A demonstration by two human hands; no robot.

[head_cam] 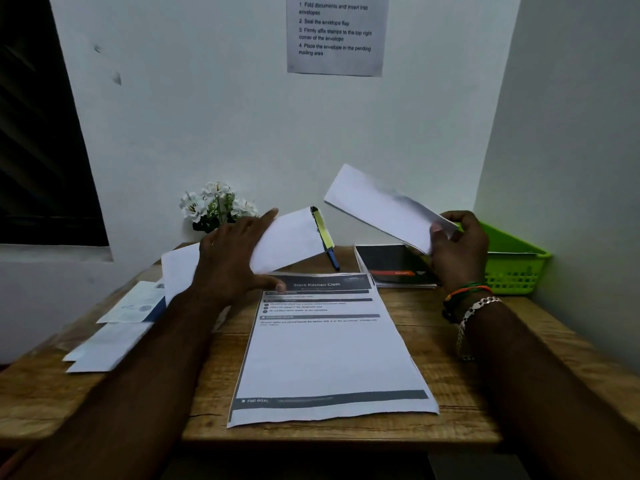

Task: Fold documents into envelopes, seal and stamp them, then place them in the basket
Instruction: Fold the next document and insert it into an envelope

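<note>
My right hand grips one end of a folded white document and holds it tilted up in the air over the back of the table. My left hand holds a white envelope raised off the table, its flap edge showing a yellow strip. A printed sheet headed "Store Kitchen Cloth" lies flat in the middle of the wooden table. The green plastic basket stands at the back right, behind my right hand.
Several white envelopes and a small sheet lie at the left of the table. A blue pen lies behind the printed sheet. A dark stack of papers sits beside the basket. White flowers stand against the back wall.
</note>
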